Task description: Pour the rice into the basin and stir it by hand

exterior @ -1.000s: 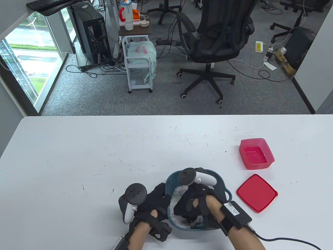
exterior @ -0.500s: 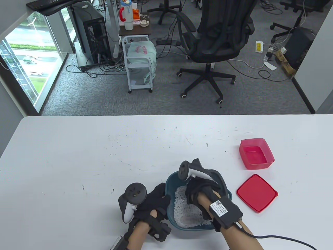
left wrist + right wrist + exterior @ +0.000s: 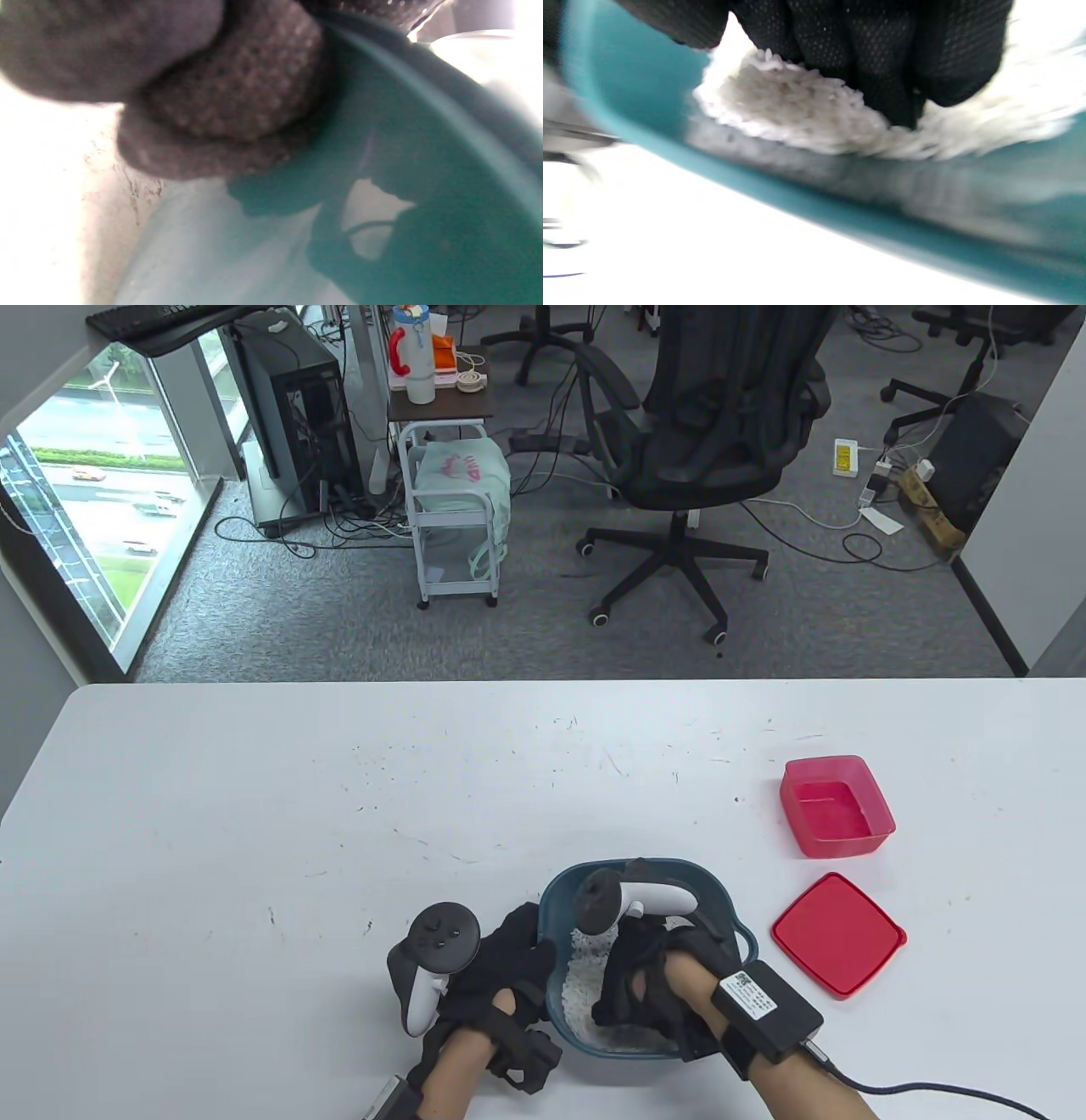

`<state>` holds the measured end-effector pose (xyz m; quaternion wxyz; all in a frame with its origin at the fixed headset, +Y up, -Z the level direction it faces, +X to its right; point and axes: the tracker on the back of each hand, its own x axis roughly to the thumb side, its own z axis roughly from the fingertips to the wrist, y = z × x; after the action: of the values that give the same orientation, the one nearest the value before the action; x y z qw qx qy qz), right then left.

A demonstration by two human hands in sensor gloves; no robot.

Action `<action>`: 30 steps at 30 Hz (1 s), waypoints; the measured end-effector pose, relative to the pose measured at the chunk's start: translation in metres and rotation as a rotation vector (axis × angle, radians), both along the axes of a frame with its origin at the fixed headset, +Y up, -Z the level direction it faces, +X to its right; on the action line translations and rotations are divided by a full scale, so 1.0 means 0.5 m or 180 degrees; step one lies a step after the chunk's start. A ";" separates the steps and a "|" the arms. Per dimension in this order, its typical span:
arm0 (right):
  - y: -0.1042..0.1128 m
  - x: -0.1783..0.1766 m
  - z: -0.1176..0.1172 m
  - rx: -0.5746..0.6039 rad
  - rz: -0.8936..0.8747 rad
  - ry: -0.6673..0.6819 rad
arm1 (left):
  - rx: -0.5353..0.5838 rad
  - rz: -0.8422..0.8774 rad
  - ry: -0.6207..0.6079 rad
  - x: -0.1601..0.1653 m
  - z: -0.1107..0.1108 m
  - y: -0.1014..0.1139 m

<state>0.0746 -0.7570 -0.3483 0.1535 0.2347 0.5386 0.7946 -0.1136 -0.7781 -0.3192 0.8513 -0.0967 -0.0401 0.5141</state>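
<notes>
Right hand, gloved in black mesh, sits down inside the round teal plastic basin. Its fingers point downward into the heap of white rice; whether they close on any grains cannot be told, as the right wrist view is blurred. The rice lies under and to the left of that hand, against the basin's near wall.

Left hand rests on the basin's left rim from outside. The left wrist view shows a gloved fingertip pressed on the teal wall, but how far the fingers curl over the edge cannot be told.

Risks, as judged: the rice is piled toward the near-left wall, so a hard sweep that way could throw grains over the rim onto the white table. If the left hand slackens, the basin could slide or tip under the stirring push. Grains may also cling to the glove mesh and be carried out.

Count: one basin, one heap of rice, two gloved hands. To the right of the right hand, well apart, one empty red square plastic container and one red square lid lying flat just nearer.
</notes>
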 end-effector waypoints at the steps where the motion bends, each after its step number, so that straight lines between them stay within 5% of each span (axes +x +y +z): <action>1: -0.001 -0.001 -0.001 -0.0167 -0.0303 -0.0071 | -0.0010 0.0031 -0.0021 0.000 -0.001 -0.001; 7: -0.001 0.012 -0.064 -0.0136 -0.0633 -0.0684 | 0.0025 0.0023 -0.0111 0.000 -0.002 0.001; 13: 0.023 0.033 -0.104 0.0640 -0.0066 -0.1175 | -0.0003 0.0049 -0.0122 -0.002 -0.003 0.000; 20: 0.028 0.059 -0.077 0.1128 0.1587 -0.0840 | -0.0005 0.0046 -0.0068 -0.002 -0.002 0.000; 27: -0.002 0.052 -0.026 0.0726 0.1862 -0.0397 | -0.0005 0.0031 -0.0010 -0.002 -0.001 0.000; 30: -0.007 0.039 -0.014 0.0481 0.1443 -0.0200 | -0.0007 0.0026 0.0008 -0.001 0.000 0.000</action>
<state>0.0942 -0.7604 -0.3552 -0.0302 0.0938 0.5115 0.8536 -0.1143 -0.7784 -0.3192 0.8491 -0.0969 -0.0389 0.5177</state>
